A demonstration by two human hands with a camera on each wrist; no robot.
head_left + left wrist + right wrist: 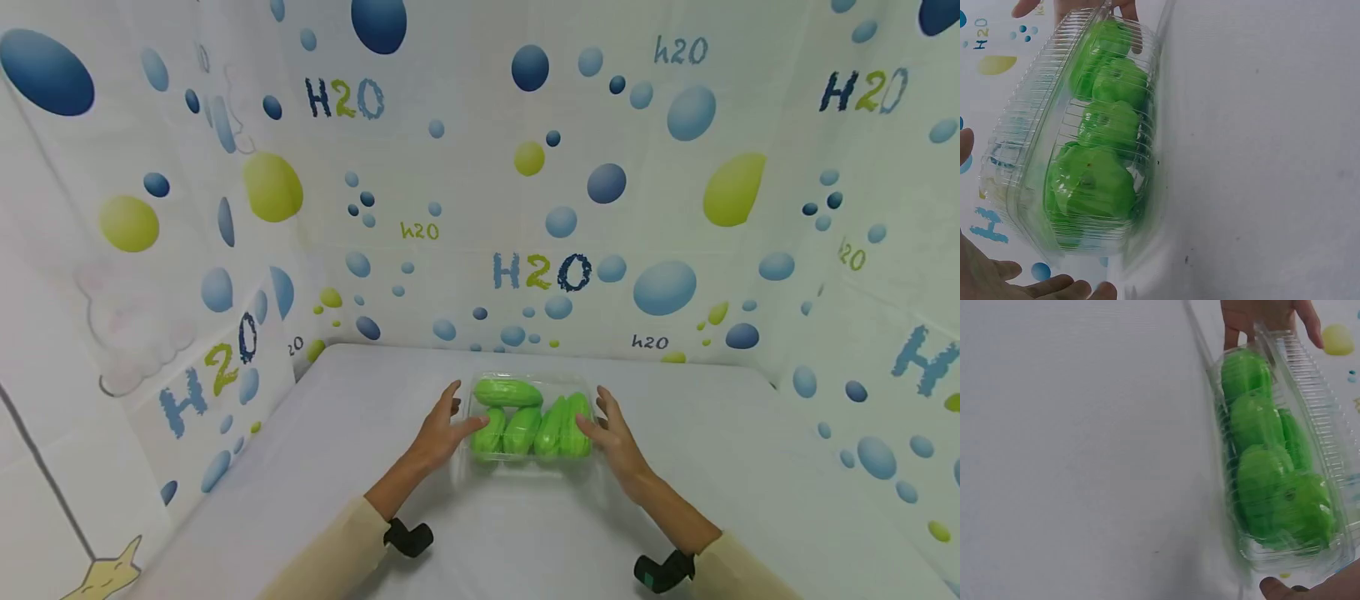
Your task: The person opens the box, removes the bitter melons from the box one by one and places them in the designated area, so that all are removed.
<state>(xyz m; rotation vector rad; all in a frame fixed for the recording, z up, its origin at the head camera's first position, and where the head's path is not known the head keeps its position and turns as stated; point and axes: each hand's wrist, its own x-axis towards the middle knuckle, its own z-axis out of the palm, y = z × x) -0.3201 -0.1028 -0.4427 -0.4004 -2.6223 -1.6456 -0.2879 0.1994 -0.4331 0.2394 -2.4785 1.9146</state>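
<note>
Five oblong, bright green, ribbed veg. pcs (507, 392) lie inside one clear plastic, rectangular box (558, 388), which rests on the white counter (690, 425). One pc. lies crosswise at the box's far side; the other four lie side by side at its near side. A clear, ribbed plastic lid (1029, 112) appears to be over them. L hand (442, 433) is at the box's left end, R hand (618, 437) at its right end; the hands are apart, w/ fingers extended & thumbs reaching toward the box. No firm grip is visible; whether skin touches plastic, I can't tell. Behind the box is a white, printed sheet (465, 167) w/ blue & yellow-green dots.

As I judge, packing is mostly done, b/c all visible pcs are inside & covered. What is left is prob. small: making sure the lid's edge is tight (pics don't show if it's snapped), or else moving the box or leaving it.
</note>
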